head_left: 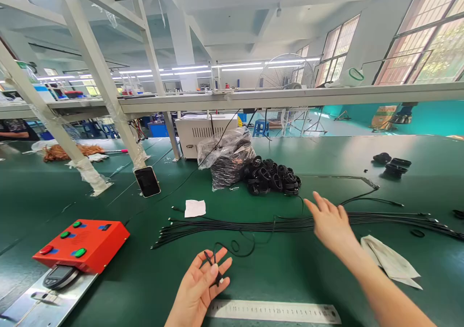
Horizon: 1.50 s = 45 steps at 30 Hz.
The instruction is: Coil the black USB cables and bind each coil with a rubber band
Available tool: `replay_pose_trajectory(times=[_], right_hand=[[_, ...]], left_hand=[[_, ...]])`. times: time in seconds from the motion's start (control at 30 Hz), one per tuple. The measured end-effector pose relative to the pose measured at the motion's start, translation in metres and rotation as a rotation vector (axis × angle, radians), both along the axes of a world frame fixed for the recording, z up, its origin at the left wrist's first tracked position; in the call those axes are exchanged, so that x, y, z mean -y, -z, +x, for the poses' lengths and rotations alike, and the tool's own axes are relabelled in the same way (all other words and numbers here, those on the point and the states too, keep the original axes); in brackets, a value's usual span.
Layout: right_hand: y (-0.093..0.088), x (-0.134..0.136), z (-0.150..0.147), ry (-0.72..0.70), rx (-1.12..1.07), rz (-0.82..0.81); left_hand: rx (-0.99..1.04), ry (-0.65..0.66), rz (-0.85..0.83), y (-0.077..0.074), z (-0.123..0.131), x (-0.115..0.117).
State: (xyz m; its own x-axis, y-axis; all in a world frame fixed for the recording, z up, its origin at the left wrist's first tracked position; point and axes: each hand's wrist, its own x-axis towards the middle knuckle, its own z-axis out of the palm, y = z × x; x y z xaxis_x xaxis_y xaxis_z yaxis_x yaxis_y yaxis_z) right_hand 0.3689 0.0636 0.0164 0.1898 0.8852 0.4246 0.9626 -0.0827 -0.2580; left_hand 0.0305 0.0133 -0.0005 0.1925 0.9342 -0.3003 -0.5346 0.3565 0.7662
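Note:
My left hand (197, 288), low in the middle, has its fingers curled around a thin black cable (214, 264); part of it is hidden in the palm. From near those fingertips a loose black strand (246, 254) curls over the green table. Over the long bundle of straight black cables (253, 226), my right hand (331, 223) reaches forward with thumb and fingers apart. Nothing shows in it; whether it touches the cables I cannot tell. Beyond lies a pile of coiled black cables (273, 175), against a clear plastic bag (232, 160) of dark items.
A steel ruler (275, 311) lies along the near edge. An orange box with buttons (83, 245) stands at left, and a phone (147, 181) leans on a frame post. A white cloth (391, 262) and a paper slip (195, 208) lie near the bundle.

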Motion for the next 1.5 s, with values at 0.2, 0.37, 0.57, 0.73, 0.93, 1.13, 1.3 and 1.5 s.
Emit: replay_pose_trajectory(times=[0.2,0.37,0.57,0.73,0.93,1.13,1.3,1.5], right_hand=[[-0.037,0.03,-0.12,-1.041,-0.16,-0.119],[-0.039,0.022,-0.143,-1.125,-0.148,-0.176],[-0.047,0.022,-0.117,-1.115,-0.183,-0.43],[-0.053,0.018,-0.089,-0.998,-0.302,-0.916],[-0.058,0.021,-0.088,-1.144,-0.642,-0.886],[-0.062,0.026,-0.101,-1.148,-0.689,-0.965],[-0.056,0.025,-0.125,-1.144,-0.744,-0.846],[-0.054,0.023,-0.138,-0.924,-0.786,-0.633]], left_hand=[[-0.044,0.046,0.081,-0.014,0.017,0.013],[-0.011,-0.006,0.078,-0.013,0.011,0.016],[-0.087,0.017,0.004,-0.01,-0.015,0.015],[-0.24,0.103,-0.034,-0.021,-0.025,0.019],[-0.183,0.12,0.045,-0.037,-0.006,0.03],[-0.131,0.113,0.084,-0.047,0.0,0.037],[-0.141,0.168,0.135,-0.058,-0.002,0.042],[0.037,0.602,0.049,-0.071,0.004,0.043]])
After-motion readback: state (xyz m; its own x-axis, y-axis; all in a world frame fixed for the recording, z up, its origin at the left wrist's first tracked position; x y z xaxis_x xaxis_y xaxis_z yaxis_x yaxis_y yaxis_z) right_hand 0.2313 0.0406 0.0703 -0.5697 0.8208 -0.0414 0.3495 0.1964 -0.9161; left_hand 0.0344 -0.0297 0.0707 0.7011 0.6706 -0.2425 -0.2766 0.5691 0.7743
